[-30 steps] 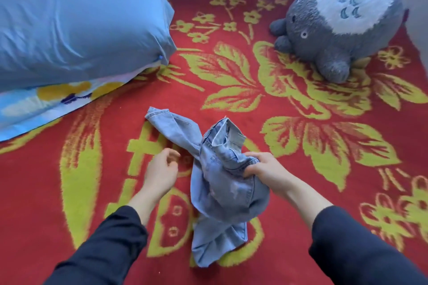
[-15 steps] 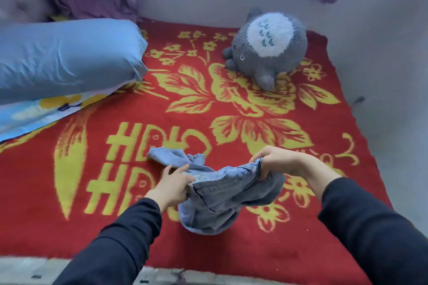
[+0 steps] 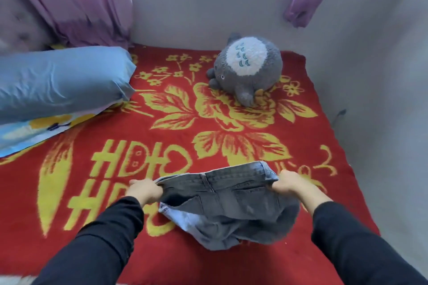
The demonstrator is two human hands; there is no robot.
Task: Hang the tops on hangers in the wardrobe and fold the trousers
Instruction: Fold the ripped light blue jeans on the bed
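Head view: left hand point(image 3: 145, 191) and right hand point(image 3: 286, 183) each clench the jeans point(image 3: 228, 201) waistband; keep it taut, shake legs straight before folding.

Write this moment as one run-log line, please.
jeans: stretched at waist, rest bunched on blanket | left hand: grips jeans | right hand: grips jeans

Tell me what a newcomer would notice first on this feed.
The red blanket with big yellow flowers fills the bed and grabs the eye. Near its front, the left hand and right hand each grip one end of the waistband of the jeans, stretched between them with the legs bunched below. A grey plush toy lies by the far wall, with a blue pillow at left.
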